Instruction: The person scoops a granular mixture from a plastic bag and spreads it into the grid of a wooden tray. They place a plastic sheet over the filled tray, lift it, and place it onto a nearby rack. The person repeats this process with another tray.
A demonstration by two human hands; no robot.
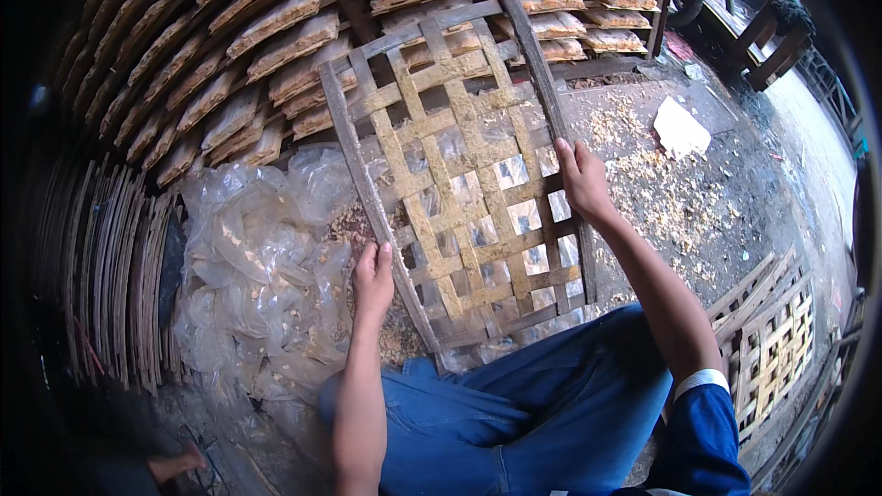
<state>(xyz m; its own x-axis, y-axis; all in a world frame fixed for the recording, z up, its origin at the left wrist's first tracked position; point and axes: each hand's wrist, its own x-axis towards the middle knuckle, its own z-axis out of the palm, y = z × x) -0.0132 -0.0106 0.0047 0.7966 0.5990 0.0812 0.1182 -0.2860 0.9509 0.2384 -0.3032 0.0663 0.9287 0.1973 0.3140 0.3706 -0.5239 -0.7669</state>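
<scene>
floor (783,186) | left: crumpled clear plastic (266,253) | right: pale crumbs (678,204), white scrap (681,127)

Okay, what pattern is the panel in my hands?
The panel has an open crisscross weave of yellowish-tan strips, seen best in the head view.

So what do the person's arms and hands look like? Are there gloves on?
No gloves: the left hand and right hand are both bare. The right arm has a short blue sleeve with a white cuff. The left arm's sleeve doesn't show.
</scene>
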